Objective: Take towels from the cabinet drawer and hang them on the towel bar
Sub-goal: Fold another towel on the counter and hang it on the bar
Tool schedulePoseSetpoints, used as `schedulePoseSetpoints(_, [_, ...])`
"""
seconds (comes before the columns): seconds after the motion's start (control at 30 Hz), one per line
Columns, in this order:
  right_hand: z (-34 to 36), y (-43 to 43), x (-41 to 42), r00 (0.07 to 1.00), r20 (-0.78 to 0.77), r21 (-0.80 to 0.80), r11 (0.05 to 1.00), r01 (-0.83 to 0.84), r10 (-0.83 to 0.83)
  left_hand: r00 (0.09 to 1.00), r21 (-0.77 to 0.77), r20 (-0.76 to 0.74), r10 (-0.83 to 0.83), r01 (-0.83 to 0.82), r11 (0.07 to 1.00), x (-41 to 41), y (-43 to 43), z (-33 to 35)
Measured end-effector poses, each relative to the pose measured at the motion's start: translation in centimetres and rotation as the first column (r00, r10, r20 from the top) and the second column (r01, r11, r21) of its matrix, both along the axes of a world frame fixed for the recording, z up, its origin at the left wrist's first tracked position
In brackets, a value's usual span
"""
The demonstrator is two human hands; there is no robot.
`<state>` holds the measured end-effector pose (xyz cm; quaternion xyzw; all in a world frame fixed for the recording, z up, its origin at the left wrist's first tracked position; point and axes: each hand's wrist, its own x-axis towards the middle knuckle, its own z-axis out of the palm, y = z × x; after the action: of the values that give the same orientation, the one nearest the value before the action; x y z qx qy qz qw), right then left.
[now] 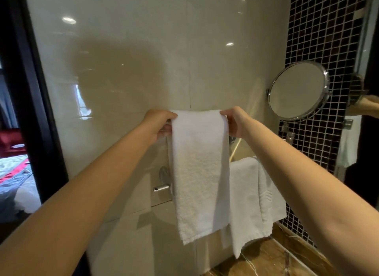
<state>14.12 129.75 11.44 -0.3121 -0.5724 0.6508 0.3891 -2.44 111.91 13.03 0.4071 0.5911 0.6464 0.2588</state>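
White towel (200, 173) draped over the wall bar (166, 130), left hand (159, 123) and right hand (233, 121) pinching its top edges at the fold, second towel (246, 193) hanging lower right — hanging looks nearly done, squaring-up left; drawer unseen.

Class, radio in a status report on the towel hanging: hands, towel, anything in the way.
Left hand and right hand each grip a top corner of the white towel, draped over the bar. Second towel hangs lower right. Nothing blocking.
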Motion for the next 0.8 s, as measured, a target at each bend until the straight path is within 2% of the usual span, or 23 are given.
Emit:
schedulePoseSetpoints(0.17, [-3.8, -0.3, 0.2, 0.989, 0.137, -0.055, 0.996, 0.067, -0.059, 1.000, -0.088, 0.020, 0.002, 0.000, 0.996, 0.7, -0.5, -3.5])
schedulePoseSetpoints(0.4, [-6.1, -1.3, 0.6, 0.975, 0.218, -0.070, 0.996, 0.056, -0.039, 0.997, -0.138, 0.067, 0.038, -0.028, 0.990, 0.5, -1.3, -6.4])
schedulePoseSetpoints(0.8, [-8.1, -1.7, 0.7, 0.970, 0.244, -0.060, 0.998, 0.022, -0.007, 0.998, -0.197, 0.017, 0.062, -0.057, 0.979, 0.5, -2.2, -8.3])
